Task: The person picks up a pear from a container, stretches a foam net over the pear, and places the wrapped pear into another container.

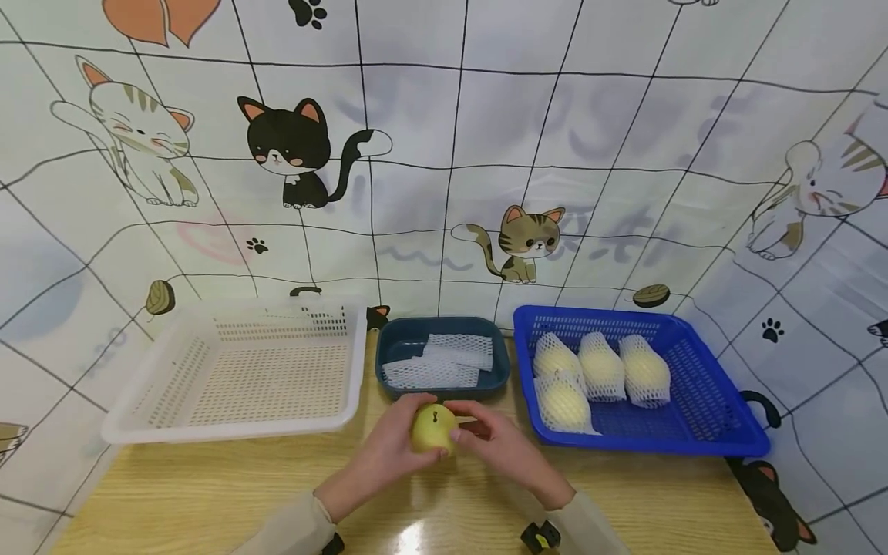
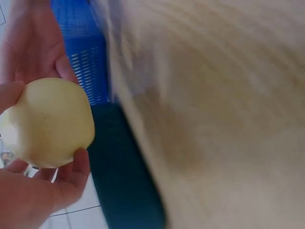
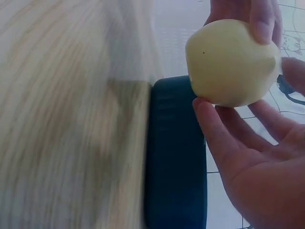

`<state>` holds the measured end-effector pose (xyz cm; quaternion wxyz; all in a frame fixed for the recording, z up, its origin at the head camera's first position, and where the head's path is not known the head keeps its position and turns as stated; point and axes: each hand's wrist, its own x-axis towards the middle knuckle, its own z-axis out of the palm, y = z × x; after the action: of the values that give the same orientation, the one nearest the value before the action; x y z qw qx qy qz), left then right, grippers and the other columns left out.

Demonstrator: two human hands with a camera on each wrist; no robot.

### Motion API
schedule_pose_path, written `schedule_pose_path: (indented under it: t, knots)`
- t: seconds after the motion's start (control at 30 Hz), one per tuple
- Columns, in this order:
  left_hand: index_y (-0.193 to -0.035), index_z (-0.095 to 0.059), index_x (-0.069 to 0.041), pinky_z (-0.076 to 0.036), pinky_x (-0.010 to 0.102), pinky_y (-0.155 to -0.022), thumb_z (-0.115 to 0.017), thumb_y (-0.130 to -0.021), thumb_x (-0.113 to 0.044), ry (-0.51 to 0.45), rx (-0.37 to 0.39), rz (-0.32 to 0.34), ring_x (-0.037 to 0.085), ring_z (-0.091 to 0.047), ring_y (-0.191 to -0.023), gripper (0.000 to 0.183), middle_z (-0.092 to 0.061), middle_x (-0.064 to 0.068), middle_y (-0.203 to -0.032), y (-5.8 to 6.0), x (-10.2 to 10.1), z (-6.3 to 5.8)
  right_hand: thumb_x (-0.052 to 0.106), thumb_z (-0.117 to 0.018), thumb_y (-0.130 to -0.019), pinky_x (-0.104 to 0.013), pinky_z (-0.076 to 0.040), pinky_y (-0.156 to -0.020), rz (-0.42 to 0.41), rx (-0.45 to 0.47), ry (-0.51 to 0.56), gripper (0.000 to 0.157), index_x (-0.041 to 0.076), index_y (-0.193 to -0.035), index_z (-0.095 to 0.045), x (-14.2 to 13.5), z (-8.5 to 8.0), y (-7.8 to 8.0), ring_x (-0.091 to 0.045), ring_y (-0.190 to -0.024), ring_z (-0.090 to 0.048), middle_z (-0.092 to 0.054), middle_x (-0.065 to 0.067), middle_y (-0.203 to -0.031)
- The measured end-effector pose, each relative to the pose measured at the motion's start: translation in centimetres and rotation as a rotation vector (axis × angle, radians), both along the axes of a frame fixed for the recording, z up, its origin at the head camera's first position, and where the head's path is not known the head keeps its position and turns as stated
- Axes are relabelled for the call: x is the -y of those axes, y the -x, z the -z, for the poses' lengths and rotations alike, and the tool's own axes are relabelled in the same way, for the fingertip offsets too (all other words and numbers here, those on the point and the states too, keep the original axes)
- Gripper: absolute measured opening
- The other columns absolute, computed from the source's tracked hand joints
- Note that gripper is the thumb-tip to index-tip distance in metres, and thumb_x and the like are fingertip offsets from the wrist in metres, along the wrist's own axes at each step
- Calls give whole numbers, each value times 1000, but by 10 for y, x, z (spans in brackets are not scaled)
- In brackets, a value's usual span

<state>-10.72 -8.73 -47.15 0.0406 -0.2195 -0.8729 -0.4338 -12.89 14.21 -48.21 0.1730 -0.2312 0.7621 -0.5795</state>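
A yellow pear [image 1: 434,428] with a short dark stem is held up between both hands, in front of the teal tray [image 1: 441,391]. My left hand [image 1: 388,447] grips it from the left, thumb on the near side and fingers on the far side. From the right, my right hand [image 1: 502,447] holds it by the fingertips and thumb. In the left wrist view the pear [image 2: 52,124] shows smooth and bare, with the right palm [image 2: 35,47] behind it. The right wrist view shows right-hand fingers under the pear [image 3: 231,62].
White foam net sleeves [image 1: 444,368] lie in the teal tray. To the right, a blue basket [image 1: 645,445] holds several net-wrapped pears [image 1: 602,368] toward its left side. On the left stands a white basket [image 1: 229,432]. A cat-patterned sheet [image 1: 416,100] rises behind the wooden table [image 1: 229,486].
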Motion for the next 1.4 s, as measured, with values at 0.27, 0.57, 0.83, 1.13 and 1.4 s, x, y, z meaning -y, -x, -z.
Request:
schedule_pose_path:
  t: [0.27, 0.57, 0.83, 1.13, 1.4]
  knots:
    - [-133, -56, -3, -56, 31, -86, -93, -77, -21, -35, 52, 0, 22, -60, -111, 69, -60, 9, -127, -4, 0, 17, 29, -63, -105, -31, -53, -97, -21, -17, -86, 46, 8, -145, -54, -1, 8, -2, -35, -123, -62, -56, -13, -144]
    - [-124, -63, -8, -54, 31, -88, -93, -78, -24, 59, 48, 81, 14, -59, -102, 58, -63, 2, -120, -2, 1, 27, 28, -64, -105, -35, -56, -95, -82, 57, -109, 43, 5, -139, -52, -7, 16, -5, -36, -123, -63, -55, -16, -141]
    - [-123, -63, -12, -52, 31, -92, -93, -78, -26, 86, 53, 149, 11, -58, -105, 57, -61, -2, -120, -4, -4, 33, 26, -66, -103, -27, -55, -82, -99, 116, -90, 42, 4, -136, -52, -18, 22, -11, -29, -116, -67, -57, -16, -137]
    - [-124, -60, -13, -51, 36, -96, -93, -78, -29, 126, 85, 154, 14, -57, -108, 59, -58, -1, -122, -5, 0, 33, 24, -66, -103, -30, -56, -91, -106, 50, -78, 43, 1, -137, -52, -15, 20, -13, -37, -121, -64, -58, -19, -139]
    - [-148, -51, -12, -41, 57, -111, -75, -95, -45, 37, 152, 97, 29, -49, -138, 67, -54, 3, -149, -6, 20, 20, 25, -57, -108, -46, -53, -99, 72, -180, -173, 41, 2, -143, -55, -8, 8, -10, -34, -125, -61, -59, -19, -141]
